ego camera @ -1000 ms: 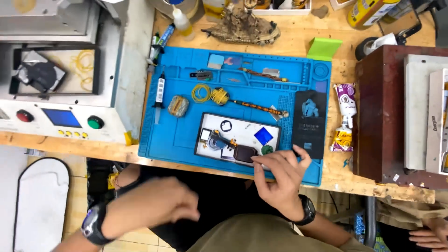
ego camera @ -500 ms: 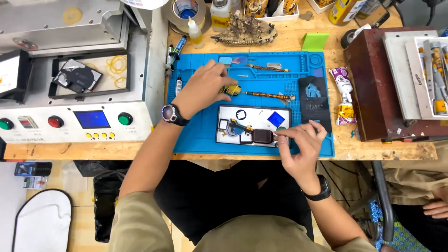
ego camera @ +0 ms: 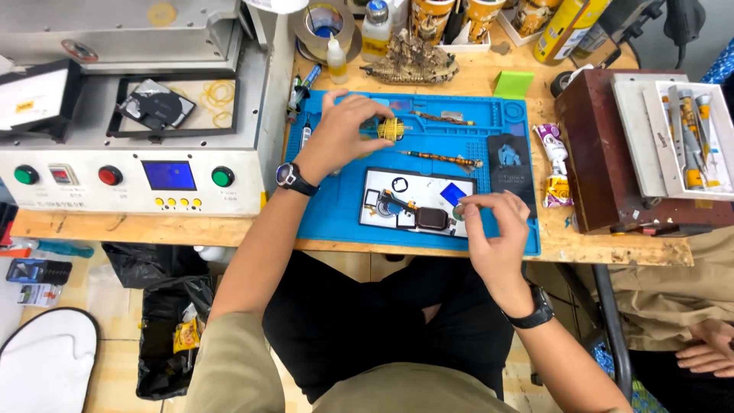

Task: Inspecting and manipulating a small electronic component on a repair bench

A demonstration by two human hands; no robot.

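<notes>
Mat [ego camera: 336,218], blue, near edge free. My left hand [ego camera: 344,130] pinches yellow coil [ego camera: 391,128] far side; right hand [ego camera: 493,226] pinches small round part [ego camera: 458,210] beside white tray [ego camera: 417,191].

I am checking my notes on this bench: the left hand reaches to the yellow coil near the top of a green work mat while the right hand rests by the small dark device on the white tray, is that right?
Not quite: the head view shows the work mat is blue, not green. The rest holds: the left hand reaches to the yellow coil near the mat's top, and the right hand rests by the small dark device on the white tray.
</notes>
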